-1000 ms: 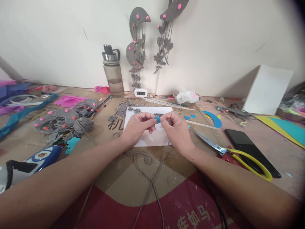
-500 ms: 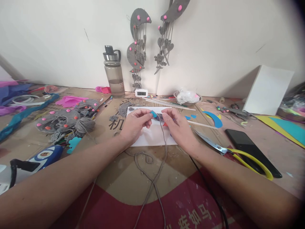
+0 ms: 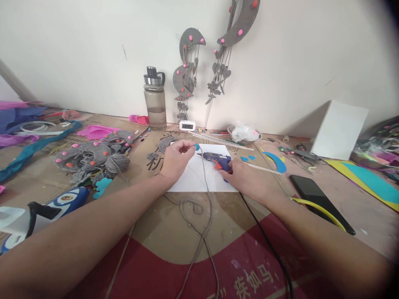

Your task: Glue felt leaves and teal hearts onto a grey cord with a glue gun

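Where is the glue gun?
The glue gun lies on the white paper mid-table, under the right hand, just right of the left hand.

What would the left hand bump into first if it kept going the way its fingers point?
Probably the glue gun: the left hand, pinching a small blue piece, points right toward its tip on the white sheet. Depth is uncertain.

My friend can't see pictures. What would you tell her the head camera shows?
The left hand pinches a small blue foam piece with grey string hanging from it, while the right hand grips a blue hot glue gun lying on white paper. Around them lie grey yarn, a phone and a water bottle.
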